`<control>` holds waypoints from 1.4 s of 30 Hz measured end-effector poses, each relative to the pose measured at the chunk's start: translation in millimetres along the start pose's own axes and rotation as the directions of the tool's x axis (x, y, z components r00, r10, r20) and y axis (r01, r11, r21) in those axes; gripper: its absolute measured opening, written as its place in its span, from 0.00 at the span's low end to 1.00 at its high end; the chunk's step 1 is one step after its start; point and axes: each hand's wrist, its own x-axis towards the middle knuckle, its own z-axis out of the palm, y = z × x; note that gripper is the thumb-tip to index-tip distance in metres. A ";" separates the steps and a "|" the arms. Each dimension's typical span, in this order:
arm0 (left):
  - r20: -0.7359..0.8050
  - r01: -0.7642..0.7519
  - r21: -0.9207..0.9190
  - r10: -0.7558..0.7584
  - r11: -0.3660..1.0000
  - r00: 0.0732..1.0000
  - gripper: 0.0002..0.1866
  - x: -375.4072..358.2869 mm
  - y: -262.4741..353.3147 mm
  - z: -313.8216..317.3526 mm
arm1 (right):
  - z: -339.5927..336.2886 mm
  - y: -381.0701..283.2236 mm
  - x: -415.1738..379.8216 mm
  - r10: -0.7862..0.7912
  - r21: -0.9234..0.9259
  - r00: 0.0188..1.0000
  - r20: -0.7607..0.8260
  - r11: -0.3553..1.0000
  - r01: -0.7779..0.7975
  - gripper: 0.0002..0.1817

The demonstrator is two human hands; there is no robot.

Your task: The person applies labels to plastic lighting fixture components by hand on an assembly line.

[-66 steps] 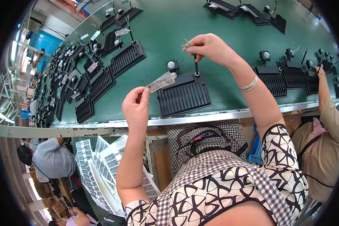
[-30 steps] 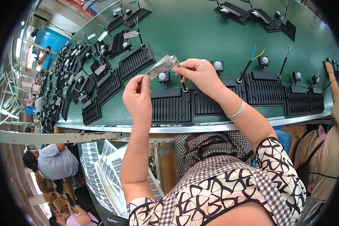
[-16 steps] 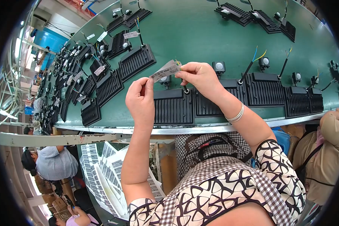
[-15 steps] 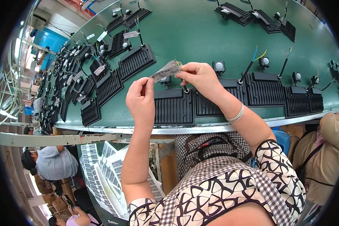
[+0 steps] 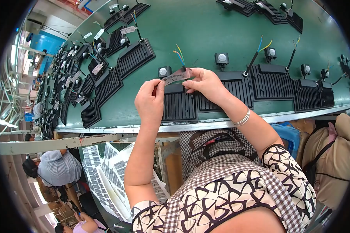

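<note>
The left hand [image 5: 151,101] pinches one end of a narrow white printed paper label [image 5: 176,76]; the right hand [image 5: 206,82], at 3 o'clock of it, grips the other end. The label hangs above a black ribbed metal lamp housing [image 5: 179,106] on the green conveyor belt [image 5: 206,35].

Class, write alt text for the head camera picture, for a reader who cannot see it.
Two bare hands, left hand and right hand, hold a paper label at the cable of a black ribbed lamp on a green table. Rows of like lamps lie around, and sheets of labels hang below the table edge.
</note>
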 end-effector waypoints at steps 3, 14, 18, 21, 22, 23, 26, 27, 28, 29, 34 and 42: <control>0.025 -0.023 0.043 0.022 0.999 0.999 0.06 -2.1 -8.5 -6.6 | -3.4 -3.4 -2.8 -0.007 -0.165 1.000 -0.024 0.986 0.003 0.28; 0.047 0.004 0.016 -0.005 1.000 0.999 0.06 -3.3 -31.2 -11.5 | 1.3 5.1 17.2 -0.114 -0.274 0.992 0.047 0.954 0.122 0.23; 0.050 0.016 -0.012 -0.015 1.000 0.999 0.06 -2.7 -32.7 -12.0 | -0.6 -3.0 22.4 -0.030 -0.188 0.998 0.059 0.981 0.041 0.15; 0.056 0.030 -0.009 -0.030 0.999 0.998 0.06 -2.3 -31.7 -12.5 | 0.6 -3.6 22.6 -0.031 -0.219 0.999 0.044 0.975 0.040 0.11; 0.059 0.033 -0.005 -0.033 0.999 0.998 0.06 -1.8 -32.0 -12.7 | 0.2 -3.0 22.5 -0.036 -0.223 0.999 0.037 0.974 0.044 0.11; 0.065 0.036 -0.001 -0.036 0.999 0.997 0.06 -1.8 -32.6 -12.7 | 0.1 -1.7 22.0 -0.041 -0.226 0.999 0.028 0.973 0.046 0.11; 0.070 0.028 -0.006 -0.027 1.000 0.997 0.06 -1.1 -33.8 -12.4 | 0.6 1.7 21.1 -0.057 -0.233 0.998 0.003 0.971 0.057 0.10; 0.071 0.023 0.008 -0.023 1.000 0.997 0.06 -0.6 -33.3 -12.6 | 1.0 3.4 20.4 -0.065 -0.200 0.998 -0.008 0.978 0.062 0.10; 0.071 0.017 0.022 -0.018 1.000 0.997 0.07 0.2 -32.4 -12.7 | 1.6 5.3 19.4 -0.073 -0.168 0.997 -0.020 0.983 0.068 0.10; 0.072 0.011 0.036 -0.014 0.999 0.997 0.07 1.0 -31.3 -12.6 | 2.4 6.4 18.1 -0.080 -0.136 0.996 -0.032 0.988 0.075 0.10; -0.058 0.060 0.052 -0.057 0.997 0.997 0.08 8.5 -39.3 -3.0 | 15.1 15.1 20.2 -0.089 -0.146 0.981 -0.173 0.987 0.064 0.09; 0.216 0.009 0.253 -0.066 0.967 0.974 0.23 -50.8 -7.7 -34.6 | 16.0 22.7 9.7 -0.208 -0.091 0.970 -0.124 0.976 0.198 0.25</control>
